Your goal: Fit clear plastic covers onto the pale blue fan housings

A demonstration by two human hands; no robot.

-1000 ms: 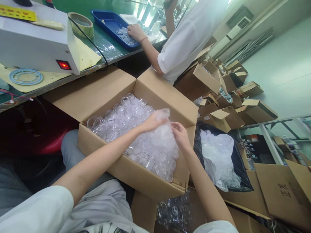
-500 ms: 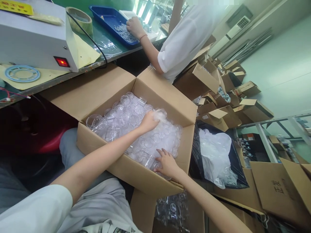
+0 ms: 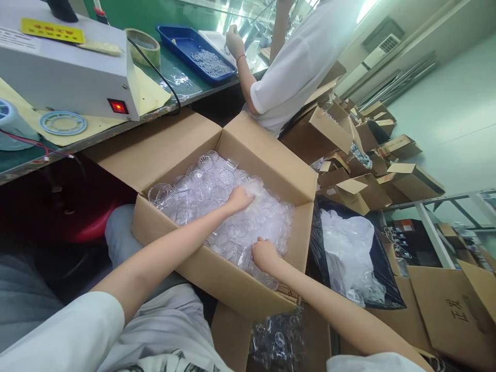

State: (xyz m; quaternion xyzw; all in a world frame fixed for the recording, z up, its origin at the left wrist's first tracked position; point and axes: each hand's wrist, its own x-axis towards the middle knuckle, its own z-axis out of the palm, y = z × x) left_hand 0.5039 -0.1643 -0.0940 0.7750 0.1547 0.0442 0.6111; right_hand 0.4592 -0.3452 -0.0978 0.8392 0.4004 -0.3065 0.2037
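An open cardboard box (image 3: 298, 227) in front of me holds many round clear plastic parts (image 3: 225, 178) with spoked ends, packed among whitish film. My left hand (image 3: 240, 199) reaches over the middle of the box. Its fingers are closed on a crumpled translucent plastic bag (image 3: 253, 189). Nearer the front right wall, my right hand (image 3: 265, 255) rests low over the clear parts with its fingers curled in. What those fingers hold, if anything, is hidden.
On the workbench stand a grey machine (image 3: 77, 72) with a lit red switch, a tape roll (image 3: 144, 47) and a blue tray (image 3: 174, 37) of small pieces. A co-worker's arm (image 3: 248, 85) is beyond the box. A black bag (image 3: 391, 284) with white plastic and several cartons (image 3: 445, 310) lie right.
My right hand's fingers have gone from spread to curled closed. The left hand stays closed at about the same spot in the box. The co-worker's hand has lifted away from the blue tray.
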